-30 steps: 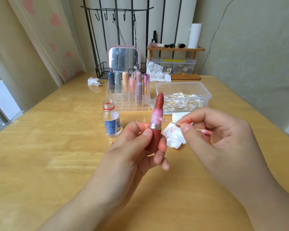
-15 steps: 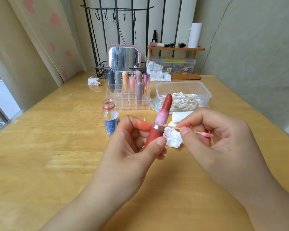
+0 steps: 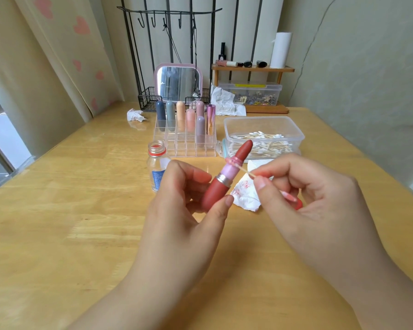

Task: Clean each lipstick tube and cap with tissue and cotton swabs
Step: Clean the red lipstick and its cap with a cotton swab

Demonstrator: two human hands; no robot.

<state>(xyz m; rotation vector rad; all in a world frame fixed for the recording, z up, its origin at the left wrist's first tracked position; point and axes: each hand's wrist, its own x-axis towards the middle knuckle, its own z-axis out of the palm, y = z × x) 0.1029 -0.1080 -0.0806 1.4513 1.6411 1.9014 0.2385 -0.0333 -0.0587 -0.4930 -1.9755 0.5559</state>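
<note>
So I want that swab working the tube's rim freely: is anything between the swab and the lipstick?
Nothing visible. The right hand pinches the cotton swab, whose tip already meets the lipstick tube held by the left hand.

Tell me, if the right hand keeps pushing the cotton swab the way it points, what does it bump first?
Probably the lipstick: the right hand aims its cotton swab up-left, and the tip already seems to meet the pink collar.

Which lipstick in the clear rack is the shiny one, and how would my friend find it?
Find the clear plastic organizer in the middle of the wooden table, left of the cotton swab box. Look at its right end. The metallic purple lipstick stands there; its top is flat and its sides gleam, while its matte neighbours have rounded tops.
</note>
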